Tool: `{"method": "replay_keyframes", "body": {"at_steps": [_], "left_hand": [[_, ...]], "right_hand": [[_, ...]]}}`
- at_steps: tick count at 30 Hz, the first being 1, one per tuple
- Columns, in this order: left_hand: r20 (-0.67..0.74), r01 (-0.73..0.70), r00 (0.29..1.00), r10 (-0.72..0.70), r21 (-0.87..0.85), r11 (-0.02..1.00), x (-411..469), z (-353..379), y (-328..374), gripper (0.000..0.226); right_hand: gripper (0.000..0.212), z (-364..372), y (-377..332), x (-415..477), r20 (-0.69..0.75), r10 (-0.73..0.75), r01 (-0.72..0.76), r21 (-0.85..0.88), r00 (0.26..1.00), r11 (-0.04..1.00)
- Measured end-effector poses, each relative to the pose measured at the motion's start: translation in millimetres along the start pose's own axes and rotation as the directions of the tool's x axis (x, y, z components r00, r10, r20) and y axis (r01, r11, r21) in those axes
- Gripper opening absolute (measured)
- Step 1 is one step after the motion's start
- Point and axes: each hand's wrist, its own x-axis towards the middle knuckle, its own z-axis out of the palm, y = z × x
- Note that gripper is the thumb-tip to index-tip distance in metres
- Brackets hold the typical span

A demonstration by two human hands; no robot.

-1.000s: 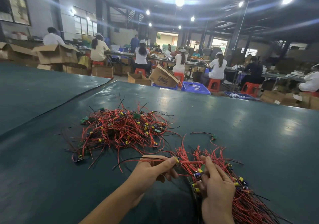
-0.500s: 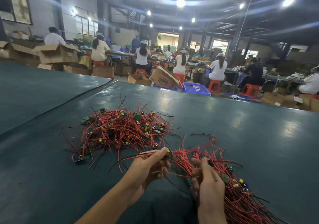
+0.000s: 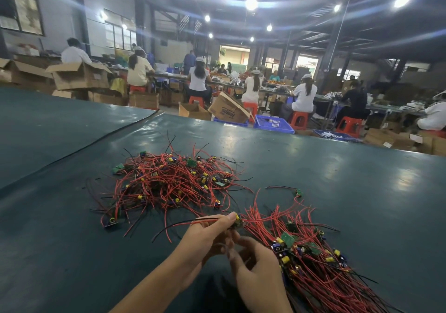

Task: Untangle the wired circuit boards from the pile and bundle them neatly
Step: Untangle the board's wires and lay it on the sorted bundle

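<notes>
Red wire is strewn across the dark green table cover (image 3: 72,216). Farthest left sits the tangled pile (image 3: 169,182), a loose heap of red and black leads with small green boards and yellow capacitors poking out of it.

Just this side of the pile, the left hand (image 3: 207,235) pinches one circuit board (image 3: 237,222) between thumb and forefinger. The board is held up off the cover, and its red and black leads trail away to the left toward the pile's near fringe.

The right hand (image 3: 255,271) is close against the left, with its fingers curled up toward the other hand's fingertips. It is blurred, and I cannot tell whether it has caught a wire or holds nothing.

Right of the hands lies the bundle (image 3: 325,264), its boards gathered at the near end and its leads running off together toward the lower right. A stray board (image 3: 298,192) lies alone just beyond it.

I would say the step in hand is singling out one board, between pulling it from the heap and adding it to the sorted lot. The next move calls for drawing its two leads straight and clear of the pile. The board then has to go down among the other boards with its wires running the same way as theirs. The trailing ends look likely to snag if pulled quickly.
</notes>
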Motion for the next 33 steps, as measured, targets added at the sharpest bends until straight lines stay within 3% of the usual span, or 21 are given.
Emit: {"method": "replay_keyframes", "body": {"at_steps": [4,8,11,18,21,24,26,29,30,33], "left_hand": [[-0.066,0.003,0.998,0.002,0.071,0.997,3,0,-2,0.029],[-0.02,-0.03,0.999,0.032,0.116,0.993,3,2,-1,0.034],[0.098,-0.096,0.992,0.081,0.155,0.983,0,3,-2,0.037],[0.173,-0.278,0.958,0.23,0.346,0.896,4,-1,-5,0.055],[0.109,-0.337,0.94,0.324,0.448,0.828,6,-6,-8,0.061],[-0.035,-0.352,0.906,0.423,0.495,0.794,10,-15,-8,0.058],[-0.095,-0.362,0.835,0.542,0.646,0.672,15,-28,-9,0.049],[-0.033,-0.242,0.683,0.73,0.932,0.268,22,-52,-12,0.014],[-0.035,-0.144,0.688,0.725,0.972,0.184,24,-59,-14,0.007],[-0.193,0.176,0.84,0.508,0.981,0.083,30,-77,-22,0.042]], "right_hand": [[0.023,-9,-5,3,-0.022,0.085,-0.068,0.424,0.996,0.903],[0.005,-12,-12,2,0.034,0.107,-0.104,0.623,0.994,0.775],[0.029,-11,-16,1,0.027,0.059,-0.064,0.607,0.998,0.792],[0.019,-5,-17,-1,-0.05,-0.035,0.055,0.476,0.998,0.878],[0.018,-4,-18,-1,-0.114,0.027,0.033,0.491,0.993,0.871],[0.014,-8,-15,3,-0.277,0.136,0.044,0.559,0.951,0.828],[0.014,-13,-12,8,-0.383,0.244,0.073,0.652,0.891,0.755],[0.015,-20,-10,13,-0.39,0.456,0.066,0.812,0.8,0.58],[0.013,-22,-9,14,-0.364,0.508,0.054,0.849,0.781,0.526],[0.014,-25,-9,14,-0.329,0.598,0.039,0.895,0.731,0.445]]}}
